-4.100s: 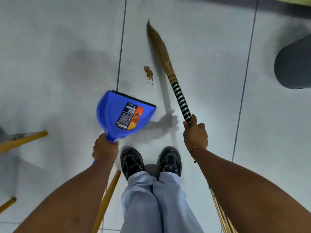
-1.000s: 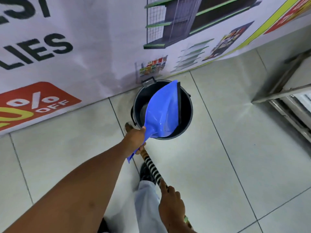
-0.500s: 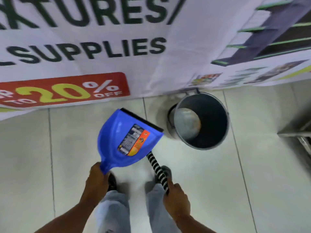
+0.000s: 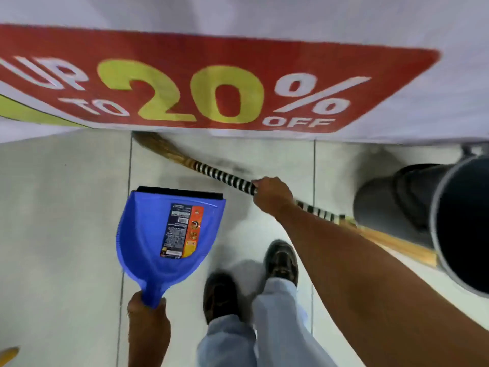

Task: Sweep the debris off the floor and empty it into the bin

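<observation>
My left hand point(image 4: 148, 317) grips the handle of a blue dustpan point(image 4: 161, 234), which is held level above the tiled floor with its black lip pointing at the wall banner. My right hand point(image 4: 272, 194) is closed around the black-and-white striped grip of a straw broom point(image 4: 169, 152). The broom's bristle tip lies on the floor at the foot of the banner. A dark grey bin point(image 4: 455, 226) stands at the right edge, its open mouth partly cut off by the frame. No debris shows in the pan or on the floor.
A white wall banner with a red "UP TO 20% OFF" panel point(image 4: 211, 86) fills the top. My two dark shoes point(image 4: 219, 292) stand on pale floor tiles. A yellow wooden tip point(image 4: 9, 354) pokes in at the bottom left.
The dustpan was tipped over the bin a second ago and has come back left, level. The view has swung left, putting the bin at the right edge. The broom now reaches out to the wall.
</observation>
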